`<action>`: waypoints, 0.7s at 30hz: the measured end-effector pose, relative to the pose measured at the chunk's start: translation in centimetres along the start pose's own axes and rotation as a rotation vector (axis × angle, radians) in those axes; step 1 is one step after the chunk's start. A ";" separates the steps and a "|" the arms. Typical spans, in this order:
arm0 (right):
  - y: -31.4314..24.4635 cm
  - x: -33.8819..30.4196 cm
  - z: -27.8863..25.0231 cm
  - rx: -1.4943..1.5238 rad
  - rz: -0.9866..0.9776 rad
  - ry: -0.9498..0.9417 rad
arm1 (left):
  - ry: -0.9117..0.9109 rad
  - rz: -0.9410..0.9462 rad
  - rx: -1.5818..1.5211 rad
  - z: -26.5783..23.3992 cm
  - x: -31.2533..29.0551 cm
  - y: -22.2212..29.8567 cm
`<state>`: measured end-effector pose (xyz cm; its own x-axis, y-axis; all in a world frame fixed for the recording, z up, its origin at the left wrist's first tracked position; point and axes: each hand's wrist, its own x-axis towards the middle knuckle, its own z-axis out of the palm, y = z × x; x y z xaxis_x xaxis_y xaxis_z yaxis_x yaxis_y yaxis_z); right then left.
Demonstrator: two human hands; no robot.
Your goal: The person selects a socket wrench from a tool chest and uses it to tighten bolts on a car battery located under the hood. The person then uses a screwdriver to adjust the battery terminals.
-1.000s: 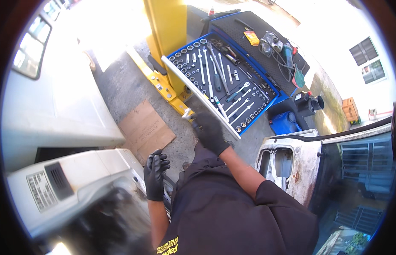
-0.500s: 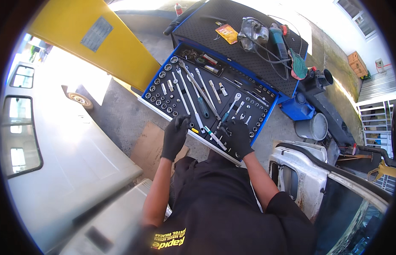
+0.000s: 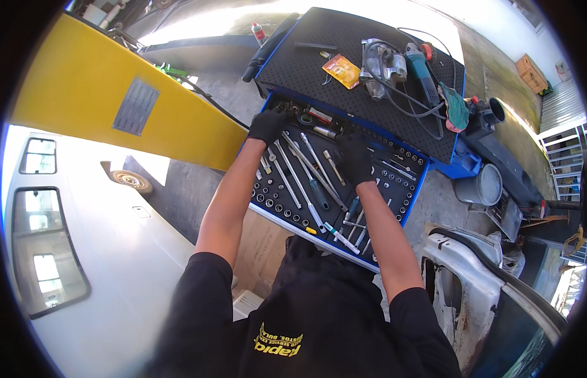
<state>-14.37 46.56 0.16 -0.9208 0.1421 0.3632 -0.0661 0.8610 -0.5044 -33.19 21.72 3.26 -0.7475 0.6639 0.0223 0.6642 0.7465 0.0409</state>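
Tool drawer: blue drawer [image 3: 278, 220] w/ pale front edge, pulled out, ctr of frame, slightly right; dark lining, tools set out at a slant.
L hand: black-gloved hand [image 3: 267, 128], upper ctr-left of frame, at drawer's far left corner, beside a compartment of small loose parts; fingertips partly lost against dark bits, so can't tell if anything is gripped.
R hand: black-gloved hand [image 3: 356, 160], just right of ctr, over the drawer's middle; fingers hidden from this angle, grip can't be told.
Btwn hands: red tool [image 3: 320, 115] & silver cylinder [image 3: 325, 132] toward drawer's far side; long silver bars [image 3: 298, 176] nearer, plus a dark-handled tool [image 3: 317, 192].
Near edge: sockets [image 3: 278, 208] in rows at left; small yellow item [image 3: 311, 230] & white-green stick [image 3: 341, 238] by the front.
Cabinet top: black dimpled mat [image 3: 306, 63], upper ctr to upper right; on it yellow-orange packet [image 3: 342, 70], grey metal unit [image 3: 377, 66] w/ cable, teal power tool [image 3: 423, 72], green cloth [image 3: 455, 108] at right edge.
Left side: broad yellow post [image 3: 192, 120] w/ grey plate [image 3: 136, 106], upper left; white van [image 3: 117, 252] below.
Right side: grey bucket [image 3: 479, 186], mid right; worn white vehicle door [image 3: 457, 264], lower right.
Bottom: wearer's dark shirt [image 3: 306, 315], bare forearms reaching up to drawer.
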 end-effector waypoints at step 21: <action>-1.7 0.2 3.7 -0.164 0.133 -0.060 | -0.035 0.216 -0.339 -0.1 -5.1 -2.6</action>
<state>-15.91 43.31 -1.81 -0.9387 0.2343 0.2527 0.1160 0.9053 -0.4086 -31.15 16.42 3.09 -0.5866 0.8092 0.0331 0.7605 0.5363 0.3661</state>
